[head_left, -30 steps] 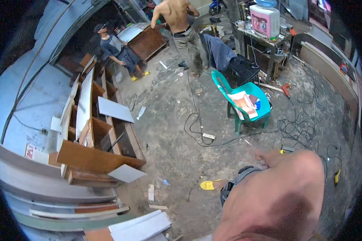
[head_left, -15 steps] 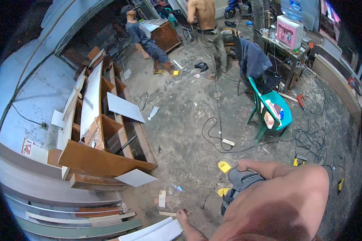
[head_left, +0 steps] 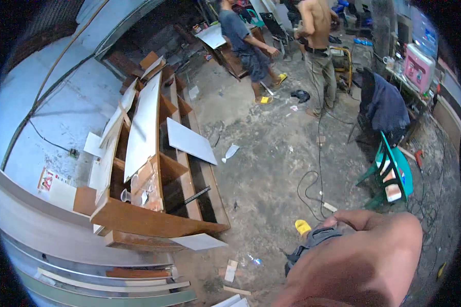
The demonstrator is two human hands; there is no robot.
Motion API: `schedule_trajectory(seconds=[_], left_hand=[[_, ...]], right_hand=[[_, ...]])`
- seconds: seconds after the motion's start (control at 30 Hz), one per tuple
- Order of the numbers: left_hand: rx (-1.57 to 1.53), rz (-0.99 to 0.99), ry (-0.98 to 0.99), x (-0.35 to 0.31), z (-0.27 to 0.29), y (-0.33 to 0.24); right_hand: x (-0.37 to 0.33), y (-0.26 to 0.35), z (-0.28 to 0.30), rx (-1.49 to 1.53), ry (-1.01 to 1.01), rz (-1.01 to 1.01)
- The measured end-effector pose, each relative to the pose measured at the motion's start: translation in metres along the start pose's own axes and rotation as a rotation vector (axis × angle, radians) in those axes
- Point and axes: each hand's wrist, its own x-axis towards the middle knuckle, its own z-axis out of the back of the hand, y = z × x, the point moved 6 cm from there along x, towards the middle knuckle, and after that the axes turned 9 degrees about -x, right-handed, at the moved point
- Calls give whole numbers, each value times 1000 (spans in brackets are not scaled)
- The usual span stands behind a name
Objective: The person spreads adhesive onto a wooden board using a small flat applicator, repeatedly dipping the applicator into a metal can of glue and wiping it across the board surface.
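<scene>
My right hand (head_left: 332, 222) is at the front of my grey shorts (head_left: 322, 236), at the end of a bent right arm. It is small and blurred here, so its fingers cannot be told apart and nothing shows in it. My left hand is out of view. Below me, one yellow slipper (head_left: 302, 226) shows past the shorts. On the floor to the left lie a small pale wood offcut (head_left: 231, 271) and a thin strip of wood (head_left: 237, 290). White panels (head_left: 231, 302) reach in at the lower edge.
A long wooden cabinet frame (head_left: 159, 220) lies at left, with a white panel (head_left: 192, 140) across it. Boards (head_left: 118, 294) are stacked lower left. A green chair (head_left: 394, 174) and a cable (head_left: 320, 153) are at right. Two people (head_left: 243, 46) stand at the back.
My view has swung left, so the room sits further right. My left hand, earlier beside the white panels, has left the picture. The person in grey at the back has stepped to the right.
</scene>
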Motion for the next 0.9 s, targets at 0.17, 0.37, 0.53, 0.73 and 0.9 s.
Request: schedule_trajectory(seconds=[0.17,0.37,0.53,0.73,0.9], left_hand=[[-356,-125,-250,47,92,-79],[-662,-214,-291,116,158,-175],[-295,-152,-184,182,135,-221],[487,-926,-50,226,232,-362],[342,-1034,37,208,250,-645]], right_hand=[[55,22,72,-4,7,-7],[104,60,112,34,74,-37],[141,112,156,72,139,-37],[195,229,237,164,194,-15],[233,249,331,221,-66,-131]])
